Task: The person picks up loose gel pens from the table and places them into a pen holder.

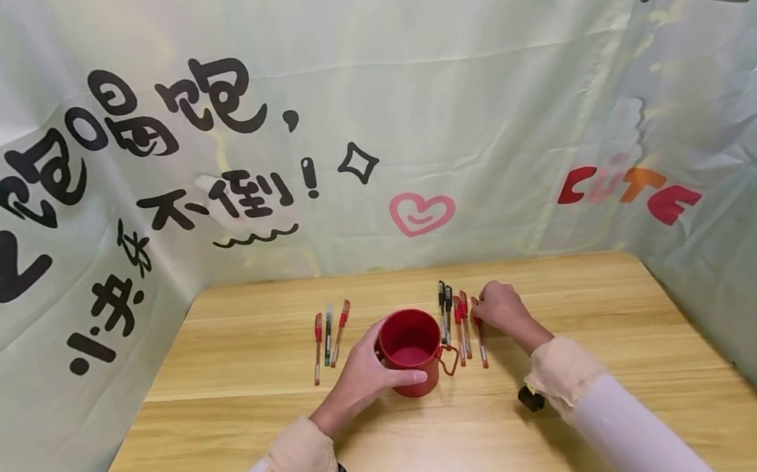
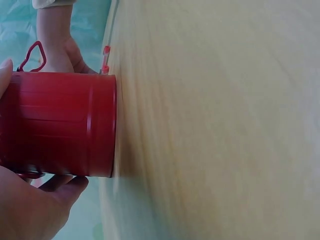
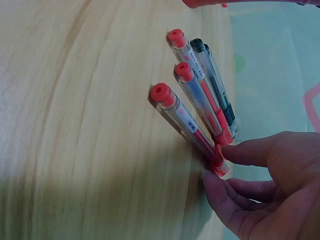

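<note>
My left hand (image 1: 363, 367) grips a red mug (image 1: 411, 352) round its side, thumb across the front. The mug stands upright with its mouth up, its wire-like handle (image 1: 450, 361) pointing right; its base is close to the tabletop in the left wrist view (image 2: 114, 125). To its right, my right hand (image 1: 500, 306) pinches the capped far end of a red pen (image 3: 185, 122) between thumb and fingers. That pen lies along the wood, its red end plug towards me. Beside it lie two more red pens (image 1: 460, 335) and two black pens (image 1: 443, 306).
Left of the mug, two red pens (image 1: 317, 342) flank a dark pen with a green end (image 1: 329, 341) on the wooden table (image 1: 232, 420). Printed cloth (image 1: 497, 116) hangs round the back and sides. Black wrist devices (image 1: 531, 398) sit under both sleeves.
</note>
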`<state>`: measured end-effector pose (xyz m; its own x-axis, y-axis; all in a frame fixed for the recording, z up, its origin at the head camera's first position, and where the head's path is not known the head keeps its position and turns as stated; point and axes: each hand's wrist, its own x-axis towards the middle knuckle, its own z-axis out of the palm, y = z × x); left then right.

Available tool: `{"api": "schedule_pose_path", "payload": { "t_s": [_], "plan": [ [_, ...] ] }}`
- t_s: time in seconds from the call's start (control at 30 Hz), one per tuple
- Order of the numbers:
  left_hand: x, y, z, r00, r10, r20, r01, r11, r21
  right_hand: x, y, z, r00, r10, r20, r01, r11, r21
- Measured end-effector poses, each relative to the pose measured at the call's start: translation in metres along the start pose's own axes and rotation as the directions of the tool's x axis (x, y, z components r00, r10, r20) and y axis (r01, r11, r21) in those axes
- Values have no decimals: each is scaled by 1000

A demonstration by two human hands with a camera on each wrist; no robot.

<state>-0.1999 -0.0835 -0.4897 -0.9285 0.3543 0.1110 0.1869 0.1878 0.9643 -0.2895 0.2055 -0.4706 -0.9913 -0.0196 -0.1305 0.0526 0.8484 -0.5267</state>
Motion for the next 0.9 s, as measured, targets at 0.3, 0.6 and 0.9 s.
{"api": "schedule_pose_path", "payload": {
  "t_s": [0.3,0.6,0.9],
  "plan": [
    [-1,-2,1,1000,-5,-23,6,999,37,3,-5,2,1000,14,7,-14,1000,-16],
    [0,-4,0,1000,16,-21,-15,998,54,3,-8,2,998,36,52,-35,999,-8],
    [0,-5,1,999,16,-36,-13,997,82,-5,-5,-9,993,52,108,-61,995,82]
  ]
}}
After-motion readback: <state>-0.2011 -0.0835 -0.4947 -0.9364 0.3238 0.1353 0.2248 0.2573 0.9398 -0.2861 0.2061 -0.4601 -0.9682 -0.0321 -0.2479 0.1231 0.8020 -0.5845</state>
